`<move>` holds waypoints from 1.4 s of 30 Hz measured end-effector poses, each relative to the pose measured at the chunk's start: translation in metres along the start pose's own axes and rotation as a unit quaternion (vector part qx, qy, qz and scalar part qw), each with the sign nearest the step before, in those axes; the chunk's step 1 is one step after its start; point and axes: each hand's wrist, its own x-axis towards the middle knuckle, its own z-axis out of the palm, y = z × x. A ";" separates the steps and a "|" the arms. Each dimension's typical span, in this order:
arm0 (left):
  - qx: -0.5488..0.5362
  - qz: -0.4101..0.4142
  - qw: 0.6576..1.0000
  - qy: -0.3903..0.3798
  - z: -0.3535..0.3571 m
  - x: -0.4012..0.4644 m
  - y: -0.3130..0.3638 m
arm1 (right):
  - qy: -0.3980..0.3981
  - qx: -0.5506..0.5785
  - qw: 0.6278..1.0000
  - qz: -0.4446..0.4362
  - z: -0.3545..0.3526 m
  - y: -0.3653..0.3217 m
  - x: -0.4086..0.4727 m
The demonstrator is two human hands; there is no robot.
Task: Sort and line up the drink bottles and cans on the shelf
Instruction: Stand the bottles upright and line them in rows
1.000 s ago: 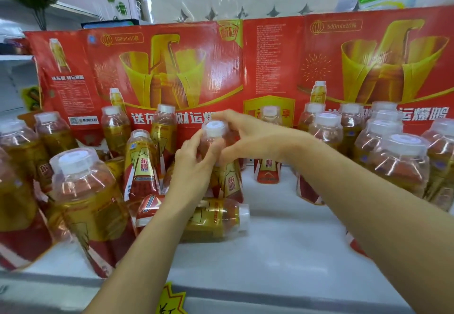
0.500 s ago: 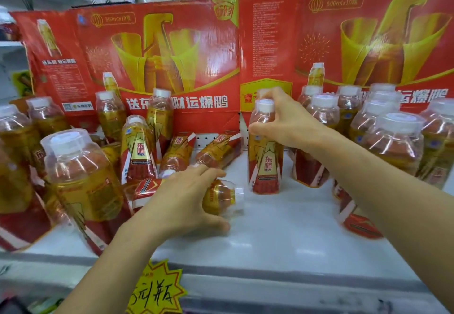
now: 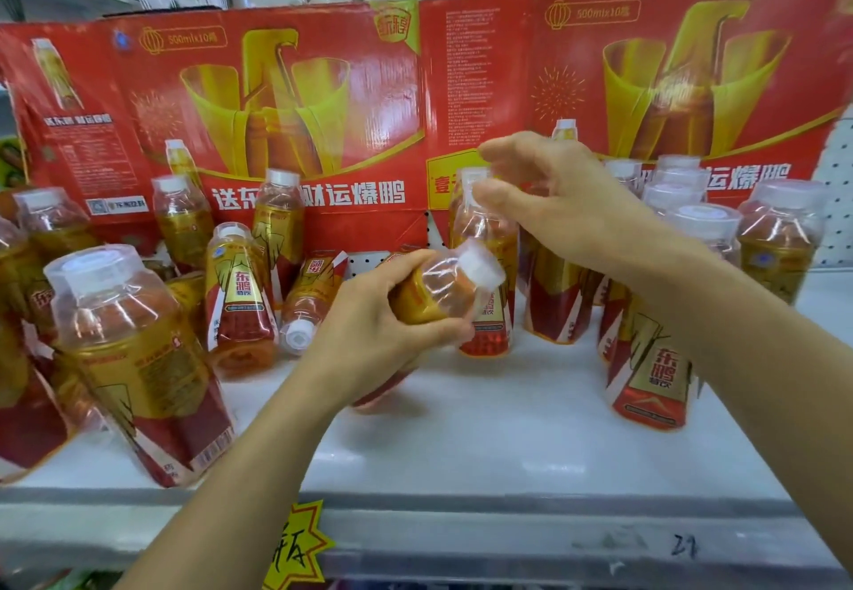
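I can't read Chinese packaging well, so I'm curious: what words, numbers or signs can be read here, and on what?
"500ml x 10瓶": red cartons, top; last character uncertain.
"送东… 财运爆鹏": left carton, partly hidden by a bottle.
"东鹏特饮": label of upright bottle and right front bottle.
"瓶": yellow star tag, cut off.
"21": handwritten on shelf edge.
Carton fine print, QR label: too small.
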 end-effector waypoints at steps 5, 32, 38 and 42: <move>-0.135 0.016 0.991 0.022 0.022 0.014 0.003 | -0.129 -0.008 0.991 -0.036 0.004 -0.006 -0.018; 0.511 -0.082 0.852 0.074 -0.002 0.037 -0.073 | -0.178 -0.308 0.934 0.026 -0.024 -0.030 0.025; 0.236 -0.019 0.950 0.205 -0.016 0.060 -0.040 | -0.184 -0.316 0.930 0.032 -0.010 -0.022 0.023; 0.200 -0.013 0.960 0.193 -0.022 0.097 -0.012 | -0.180 -0.299 0.937 0.029 -0.007 -0.018 0.022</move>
